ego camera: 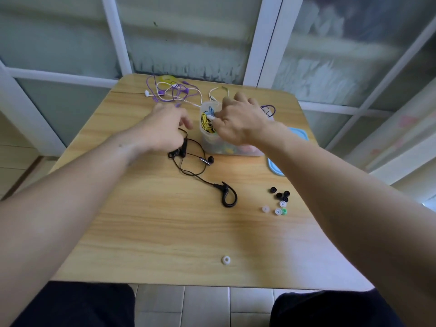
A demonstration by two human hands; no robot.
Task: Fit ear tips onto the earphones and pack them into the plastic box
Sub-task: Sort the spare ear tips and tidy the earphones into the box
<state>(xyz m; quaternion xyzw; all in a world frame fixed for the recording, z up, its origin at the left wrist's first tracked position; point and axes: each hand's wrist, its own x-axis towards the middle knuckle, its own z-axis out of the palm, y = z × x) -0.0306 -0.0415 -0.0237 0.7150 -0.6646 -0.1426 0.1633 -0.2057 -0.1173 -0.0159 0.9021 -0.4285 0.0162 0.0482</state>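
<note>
Plastic box (207, 140) sits under right hand (238, 123), beside left hand (165, 128).

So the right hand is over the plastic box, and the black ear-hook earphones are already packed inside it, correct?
Not quite. The right hand is over the plastic box, but the head view shows the black ear-hook earphones lying on the table, outside it.
</note>
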